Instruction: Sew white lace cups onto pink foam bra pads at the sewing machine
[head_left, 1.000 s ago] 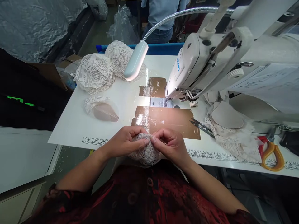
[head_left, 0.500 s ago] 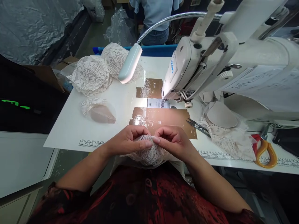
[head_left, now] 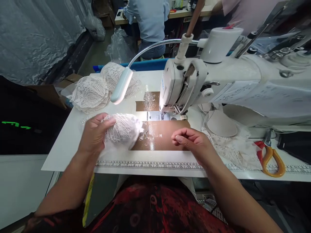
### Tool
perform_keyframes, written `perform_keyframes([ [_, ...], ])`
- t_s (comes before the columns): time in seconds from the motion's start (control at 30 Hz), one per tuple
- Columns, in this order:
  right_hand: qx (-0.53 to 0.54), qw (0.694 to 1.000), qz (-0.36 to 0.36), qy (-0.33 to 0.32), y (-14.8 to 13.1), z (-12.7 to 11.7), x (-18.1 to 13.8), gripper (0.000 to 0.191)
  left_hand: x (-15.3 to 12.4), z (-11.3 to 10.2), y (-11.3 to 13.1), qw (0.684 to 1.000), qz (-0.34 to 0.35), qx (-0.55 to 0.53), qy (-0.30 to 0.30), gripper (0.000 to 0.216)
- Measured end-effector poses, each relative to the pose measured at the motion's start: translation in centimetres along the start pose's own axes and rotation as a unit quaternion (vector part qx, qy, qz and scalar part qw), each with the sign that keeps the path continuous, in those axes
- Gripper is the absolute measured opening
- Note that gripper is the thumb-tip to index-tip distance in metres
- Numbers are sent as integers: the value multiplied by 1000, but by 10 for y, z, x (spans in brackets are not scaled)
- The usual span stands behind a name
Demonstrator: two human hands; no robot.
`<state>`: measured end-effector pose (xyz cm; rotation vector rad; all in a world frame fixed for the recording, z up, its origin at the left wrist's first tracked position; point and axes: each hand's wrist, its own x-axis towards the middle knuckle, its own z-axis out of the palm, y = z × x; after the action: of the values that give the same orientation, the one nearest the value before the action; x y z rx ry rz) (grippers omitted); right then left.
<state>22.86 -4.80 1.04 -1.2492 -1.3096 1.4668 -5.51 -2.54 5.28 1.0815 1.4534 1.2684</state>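
My left hand [head_left: 93, 132] is closed on the left side of a white lace bra cup [head_left: 121, 131], thumb on top. The cup is slightly blurred and hangs over the left part of the table, its right end near the brown tape. My right hand [head_left: 188, 139] is apart from it, above the right end of the brown taped patch [head_left: 165, 136]. Its fingers are curled in and the thumb presses against them; whether anything small is between them is hidden. The sewing machine [head_left: 170, 84] stands just beyond, its needle area lit.
Stacked lace cups [head_left: 91, 94] lie at the back left under a lamp [head_left: 122, 85]. On the right are a plain beige cup [head_left: 221, 123], lace pieces [head_left: 233, 150] and orange-handled scissors [head_left: 273, 161]. A printed ruler [head_left: 150, 165] runs along the front edge. A person [head_left: 152, 22] sits beyond.
My hands have parted. The left one has carried the lace cup from the front edge leftward and up over the table; the right one has let go and moved right. The view has shifted.
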Motion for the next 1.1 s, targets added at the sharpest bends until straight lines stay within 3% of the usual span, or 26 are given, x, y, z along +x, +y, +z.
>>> perform_keyframes([
  [0.07, -81, 996, -32, 23, -5, -9, 1, 20, 14, 7, 3, 972, 141, 187, 31, 19],
  [0.17, -230, 969, -83, 23, -15, -13, 11, 15, 28, 48, -13, 840, 298, 450, -62, 20],
  [0.2, -272, 958, -93, 15, -19, -13, 16, 15, 29, 66, -21, 784, 322, 521, -106, 19],
  [0.3, -369, 925, -95, -9, -22, -9, 33, 17, 23, 111, -46, 736, 323, 565, -188, 20],
  [0.37, -407, 907, -102, -17, -17, -6, 40, 20, 13, 125, -56, 722, 326, 569, -220, 24],
  [0.47, -456, 878, -139, -33, -3, 2, 44, 26, 2, 123, -55, 712, 331, 568, -249, 29],
  [0.53, -523, 838, -150, -48, 6, 8, 42, 28, 1, 115, -49, 712, 325, 560, -272, 31],
  [0.63, -624, 763, -157, -55, 12, 15, 37, 26, 11, 101, -39, 744, 309, 501, -316, 32],
  [0.7, -651, 740, -163, -47, 12, 18, 35, 27, 20, 94, -38, 774, 304, 438, -342, 30],
  [0.9, -669, 730, -140, -22, 10, 19, 38, 35, 36, 94, -57, 816, 291, 359, -348, 27],
  [1.1, -673, 731, -114, 7, 9, 20, 45, 39, 51, 101, -65, 812, 303, 355, -351, 29],
])
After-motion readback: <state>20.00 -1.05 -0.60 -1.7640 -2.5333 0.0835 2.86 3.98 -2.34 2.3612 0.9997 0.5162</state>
